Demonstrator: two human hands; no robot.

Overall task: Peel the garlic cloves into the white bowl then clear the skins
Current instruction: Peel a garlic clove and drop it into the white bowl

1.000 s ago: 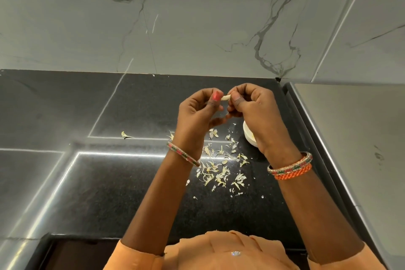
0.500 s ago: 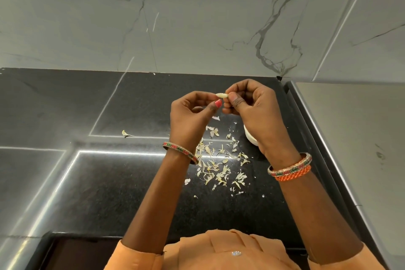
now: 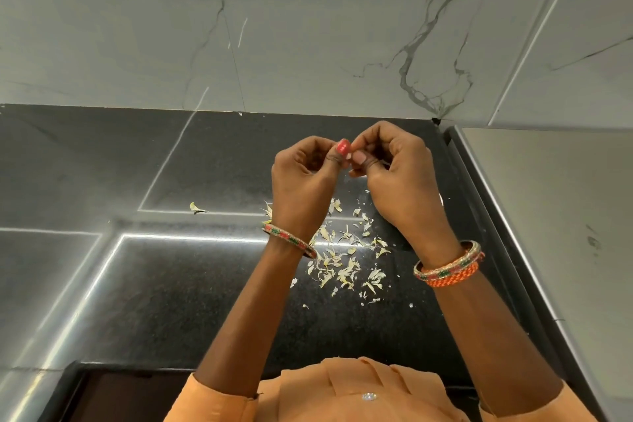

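A: What do the hands hold?
B: I see left hand (image 3: 303,178) and right hand (image 3: 394,175) pinching, thumbs together, above scattered skins (image 3: 346,257); the clove is hidden, likely between the fingertips; bowl hidden.

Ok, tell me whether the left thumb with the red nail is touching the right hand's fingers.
Touching. The head view shows the left hand's red-nailed thumb pressed against the right hand's fingers, no gap between them.

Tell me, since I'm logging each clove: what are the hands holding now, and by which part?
Both hands, left and right, pinch something small between their thumbs and fingertips; it is hidden, so neither the thing nor the part can be told.
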